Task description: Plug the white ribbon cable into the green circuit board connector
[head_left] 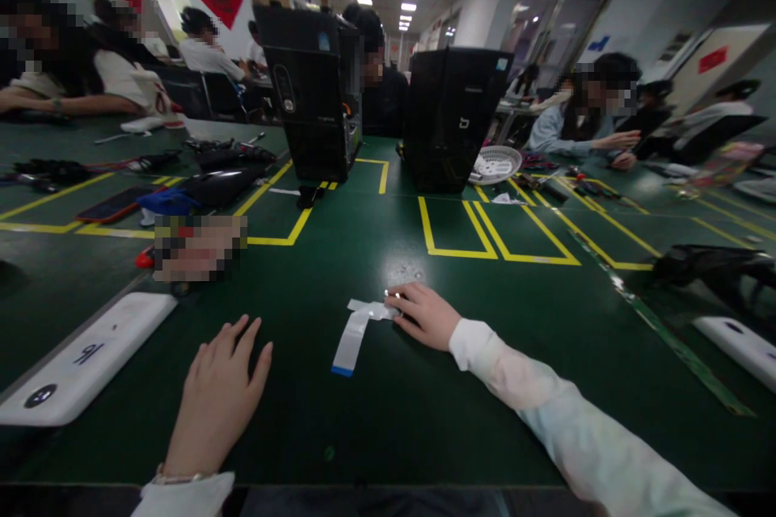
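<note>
A white flat ribbon cable (pixel 350 343) with a blue end lies folded at an angle on the green table in front of me. My right hand (pixel 428 315) is at the cable's right end, its fingers bent and closed over it, partly hiding that end. Flat on the table to the left of the cable rests my left hand (pixel 221 388), palm down, fingers stretched out and nothing in them. It is apart from the cable. A white elongated device (pixel 90 359) with a round dark spot lies left of that hand.
Two black computer towers (pixel 312 97) stand at the back, with a white basket (pixel 495 164) beside the right one. Yellow tape outlines (pixel 461 254) mark the table. Tools and cables lie at left; another white device (pixel 743 347) is at right. Several people sit around.
</note>
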Available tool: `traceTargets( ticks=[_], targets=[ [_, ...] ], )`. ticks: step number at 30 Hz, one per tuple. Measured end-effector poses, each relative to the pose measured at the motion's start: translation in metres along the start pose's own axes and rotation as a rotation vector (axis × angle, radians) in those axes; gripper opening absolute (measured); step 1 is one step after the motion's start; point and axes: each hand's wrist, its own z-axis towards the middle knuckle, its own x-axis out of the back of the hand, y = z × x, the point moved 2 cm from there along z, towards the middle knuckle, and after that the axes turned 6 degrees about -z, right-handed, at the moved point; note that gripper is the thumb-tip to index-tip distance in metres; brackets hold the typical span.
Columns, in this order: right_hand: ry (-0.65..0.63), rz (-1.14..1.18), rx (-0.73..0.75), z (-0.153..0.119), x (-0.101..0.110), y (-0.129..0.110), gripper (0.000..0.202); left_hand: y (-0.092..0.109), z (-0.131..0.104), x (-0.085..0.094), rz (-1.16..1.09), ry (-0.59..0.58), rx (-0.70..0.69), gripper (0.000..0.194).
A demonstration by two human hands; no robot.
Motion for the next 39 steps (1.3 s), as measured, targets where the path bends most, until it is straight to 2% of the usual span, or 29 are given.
traceTargets(
  ticks=[5,10,18,28,31,33,36,39],
  targets=[
    [-0.063,0.074,0.061,0.002,0.002,-0.036,0.038,0.0,0.0,-0.001,0.0,-0.009,0.003,0.069],
    [-0.106,0.122,0.088,-0.001,0.004,-0.055,0.042,-0.001,0.0,-0.002,0.003,-0.012,0.004,0.069],
    [-0.139,0.167,0.125,-0.001,0.004,-0.058,0.049,0.002,0.0,0.0,0.017,0.023,-0.007,0.069],
    [-0.149,0.199,0.145,-0.004,0.003,-0.055,0.058,0.0,0.0,-0.002,0.013,0.01,0.003,0.07],
    [-0.088,0.159,0.092,-0.01,0.002,-0.034,0.059,0.0,0.0,-0.002,0.011,0.017,0.005,0.068],
    [-0.037,0.045,-0.028,-0.018,0.005,-0.003,0.056,0.001,0.0,-0.001,0.016,0.017,0.002,0.067],
    [0.05,-0.223,-0.366,-0.044,0.017,0.063,0.054,0.001,0.0,-0.001,0.023,0.014,-0.005,0.067],
    [0.104,-0.457,-0.832,-0.094,0.037,0.132,0.056,0.0,0.001,-0.002,0.026,0.009,-0.003,0.067]
  ],
)
